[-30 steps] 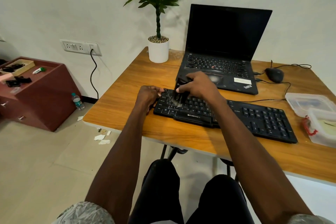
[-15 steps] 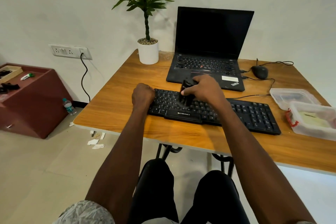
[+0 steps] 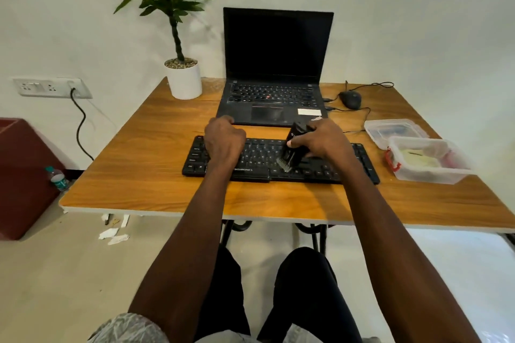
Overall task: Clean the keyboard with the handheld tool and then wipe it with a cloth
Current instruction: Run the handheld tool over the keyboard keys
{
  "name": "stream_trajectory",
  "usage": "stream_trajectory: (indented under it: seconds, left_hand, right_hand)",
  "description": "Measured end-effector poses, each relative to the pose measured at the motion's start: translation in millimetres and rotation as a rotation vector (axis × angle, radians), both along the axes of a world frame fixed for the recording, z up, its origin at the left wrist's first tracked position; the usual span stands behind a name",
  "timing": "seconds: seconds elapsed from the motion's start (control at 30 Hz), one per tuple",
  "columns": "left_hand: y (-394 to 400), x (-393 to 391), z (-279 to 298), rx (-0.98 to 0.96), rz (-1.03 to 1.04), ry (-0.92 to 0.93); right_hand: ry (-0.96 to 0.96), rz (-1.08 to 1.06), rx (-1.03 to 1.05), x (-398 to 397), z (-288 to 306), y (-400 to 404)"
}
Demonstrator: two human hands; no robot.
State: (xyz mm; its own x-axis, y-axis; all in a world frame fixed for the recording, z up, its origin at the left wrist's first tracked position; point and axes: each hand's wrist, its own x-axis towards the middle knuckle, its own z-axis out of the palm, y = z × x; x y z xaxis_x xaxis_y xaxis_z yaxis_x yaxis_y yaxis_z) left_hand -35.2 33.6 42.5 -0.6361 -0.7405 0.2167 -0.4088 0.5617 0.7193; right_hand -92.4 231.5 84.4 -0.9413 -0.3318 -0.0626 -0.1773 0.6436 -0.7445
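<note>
A black keyboard (image 3: 259, 160) lies across the middle of the wooden table (image 3: 156, 175). My right hand (image 3: 323, 142) grips a black handheld tool (image 3: 294, 145) over the keyboard's middle. The tool is tilted, and its comb-like tip (image 3: 284, 165) touches the lower key rows. My left hand (image 3: 223, 139) sits on the keyboard's left part, its fingers curled over the far edge and holding it. A clear plastic box (image 3: 446, 172) at the right holds something pale yellow, possibly a cloth.
An open black laptop (image 3: 276, 64) stands just behind the keyboard, with a potted plant (image 3: 184, 81) to its left. A wired mouse (image 3: 350, 99) and a second clear tub (image 3: 393, 129) lie at the right. On the floor at the left are a red cabinet (image 3: 22, 175) and a bottle (image 3: 57, 178).
My right hand has slid the tool rightwards from the keyboard's left part to its middle. My left hand has shifted from the left end further in along the keyboard.
</note>
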Motion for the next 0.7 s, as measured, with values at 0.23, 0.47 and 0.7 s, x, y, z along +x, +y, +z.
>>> stream_trajectory:
  seconds: [0.23, 0.47, 0.7]
  left_hand:
    - [46, -13, 2, -0.007, -0.156, 0.078]
    - [88, -28, 8, -0.011, -0.232, 0.171]
    - [117, -40, 8, -0.048, -0.345, 0.155]
  right_hand:
    - [-0.137, -0.215, -0.466, -12, 2, 49]
    - [-0.588, -0.21, -1.304, 13, -19, 79]
    - [-0.636, -0.161, -1.284, 22, -27, 88]
